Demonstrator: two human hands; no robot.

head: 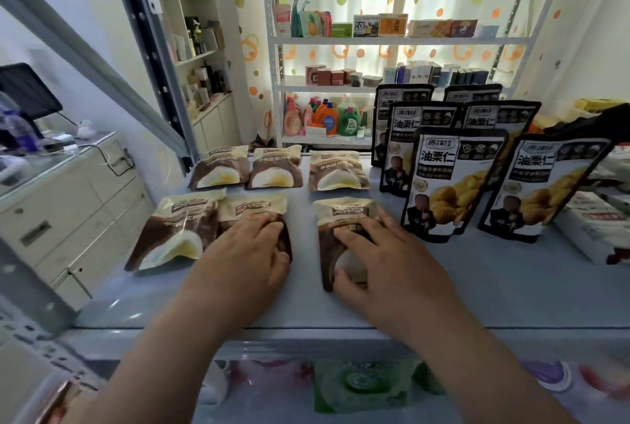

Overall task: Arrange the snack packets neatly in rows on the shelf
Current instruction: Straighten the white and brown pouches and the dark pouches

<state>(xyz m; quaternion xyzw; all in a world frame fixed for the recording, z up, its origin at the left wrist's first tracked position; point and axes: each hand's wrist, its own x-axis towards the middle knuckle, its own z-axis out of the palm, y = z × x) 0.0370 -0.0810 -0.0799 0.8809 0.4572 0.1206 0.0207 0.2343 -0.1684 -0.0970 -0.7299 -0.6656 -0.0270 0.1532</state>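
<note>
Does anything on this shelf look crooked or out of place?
Yes. The front-left packet lies tilted, crowding the middle packet under the left hand; the back row sits straighter.

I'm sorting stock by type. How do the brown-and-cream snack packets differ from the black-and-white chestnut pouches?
The brown-and-cream snack packets lie flat; the black-and-white chestnut pouches stand upright. The packets look smaller than the pouches. Packets lie left of the pouches. Both sit in rows on the pale blue shelf.

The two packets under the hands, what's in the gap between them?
Nothing. The head view shows only bare shelf between the middle front packet, under the left hand, and the right front packet, under the right hand.
</note>
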